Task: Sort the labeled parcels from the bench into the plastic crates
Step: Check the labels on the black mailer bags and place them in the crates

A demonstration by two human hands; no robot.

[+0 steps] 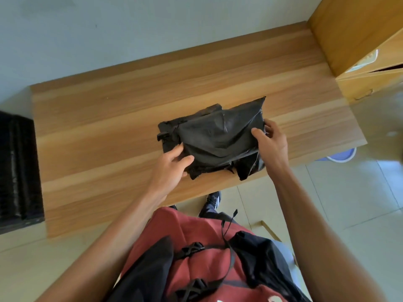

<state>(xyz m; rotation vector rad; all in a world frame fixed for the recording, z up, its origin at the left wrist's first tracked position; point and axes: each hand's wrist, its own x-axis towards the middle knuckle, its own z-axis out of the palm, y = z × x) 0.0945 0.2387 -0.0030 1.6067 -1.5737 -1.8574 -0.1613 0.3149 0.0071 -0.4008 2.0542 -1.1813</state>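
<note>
A black plastic parcel point(218, 136) lies on top of another black parcel point(172, 129) on the wooden bench point(109, 127), near its front edge. My left hand point(172, 164) grips the top parcel's near left corner, thumb on top and fingers beneath. At the parcel's right end my right hand point(270, 142) pinches the edge, thumb on the upper face. No label shows on either parcel from this side.
A black crate point(17, 171) sits at the bench's left end. A wooden cabinet point(359, 40) stands at the right end. A purple basin point(342, 156) peeks out on the tiled floor under the bench's right corner.
</note>
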